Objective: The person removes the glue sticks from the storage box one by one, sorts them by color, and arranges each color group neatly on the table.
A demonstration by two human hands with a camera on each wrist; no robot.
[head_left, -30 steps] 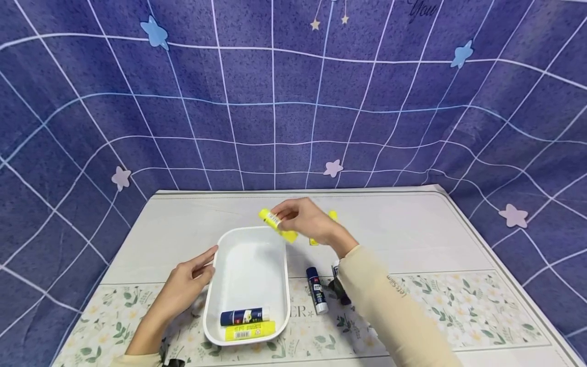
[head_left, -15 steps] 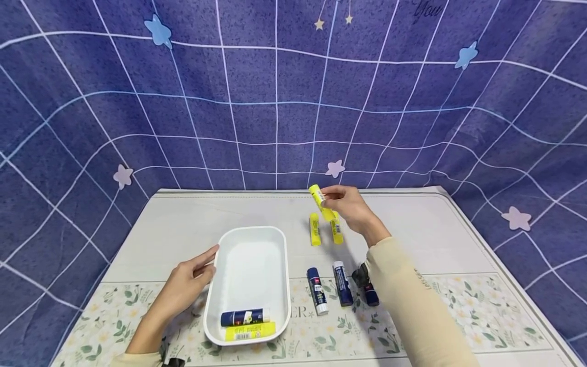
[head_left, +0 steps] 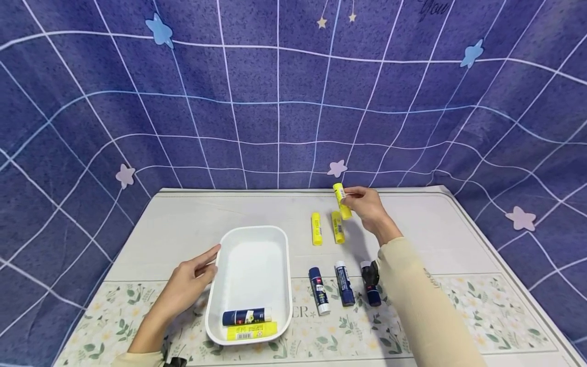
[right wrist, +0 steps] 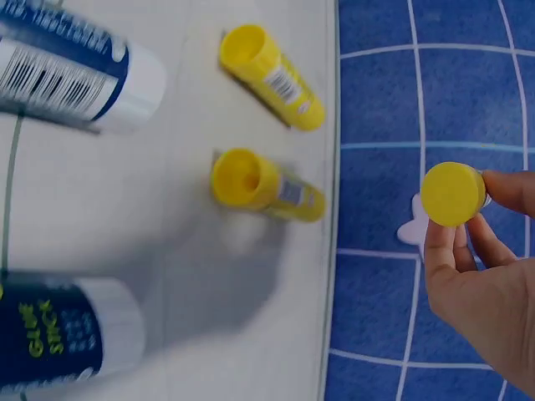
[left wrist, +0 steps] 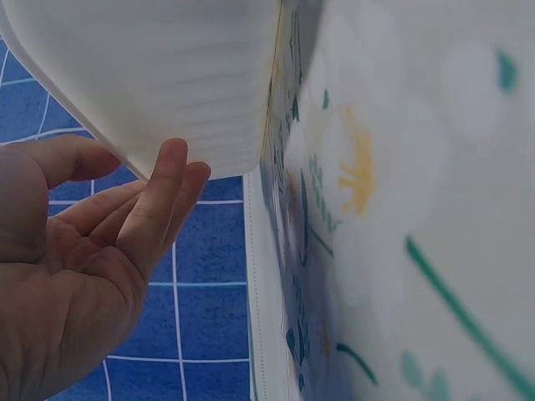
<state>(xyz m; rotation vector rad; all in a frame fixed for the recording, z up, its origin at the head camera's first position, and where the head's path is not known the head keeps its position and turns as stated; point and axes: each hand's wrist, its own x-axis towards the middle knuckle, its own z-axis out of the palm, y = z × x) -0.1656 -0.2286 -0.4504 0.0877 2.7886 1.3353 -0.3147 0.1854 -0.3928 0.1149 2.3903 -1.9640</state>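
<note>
the right hand pinches a tilted yellow glue stick between thumb and fingers, raised above the white, flower-printed tabletop. to the left of that hand and a little nearer the person lie a second yellow glue stick and, farther left, a third yellow glue stick. on the person's side of the right hand, three lie side by side: the left navy glue stick, the middle navy glue stick and the right navy glue stick, partly hidden by the wrist gear. the left hand, fingers extended and apart, touches the side of a white tray. right of that hand, at the tray's near end, lie a navy-and-white glue stick and a bright yellow glue stick.
</note>
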